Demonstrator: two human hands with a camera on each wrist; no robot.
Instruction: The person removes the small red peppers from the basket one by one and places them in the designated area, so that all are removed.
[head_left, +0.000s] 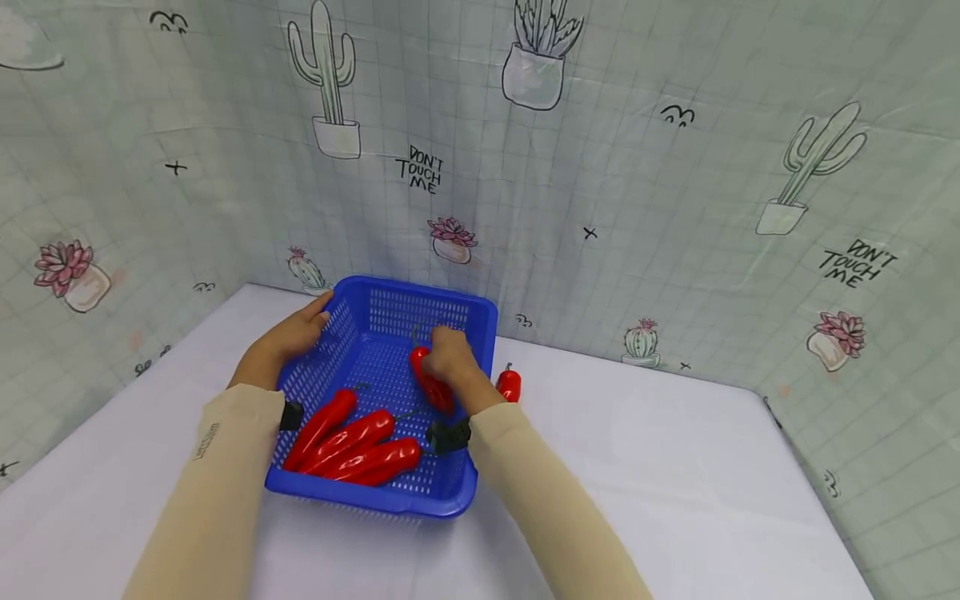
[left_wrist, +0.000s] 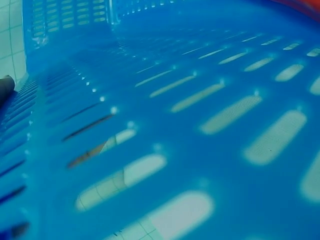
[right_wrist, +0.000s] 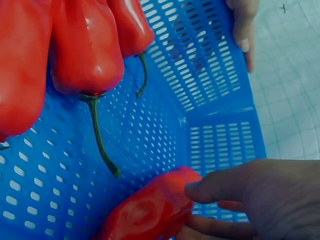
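A blue slotted plastic basket (head_left: 375, 498) stands on the white table. My left hand (head_left: 294, 335) holds its left rim, its fingers lying along the outside of the wall. Inside the basket, my right hand (head_left: 452, 360) grips a glossy red pepper (head_left: 430, 382) near the right wall; the right wrist view shows the thumb on this pepper (right_wrist: 150, 210) from above. Several more red peppers (head_left: 352, 442) with green stems lie side by side at the basket's near end. The left wrist view is mostly filled by the basket's slotted inside (left_wrist: 220, 165).
Another red pepper (head_left: 509, 385) lies on the table just outside the basket's right side, partly hidden by the right forearm. White cloth (head_left: 660, 467) covers the table. Behind it hangs a grid-patterned curtain (head_left: 480, 183) with cactus drawings, close to the basket's far edge.
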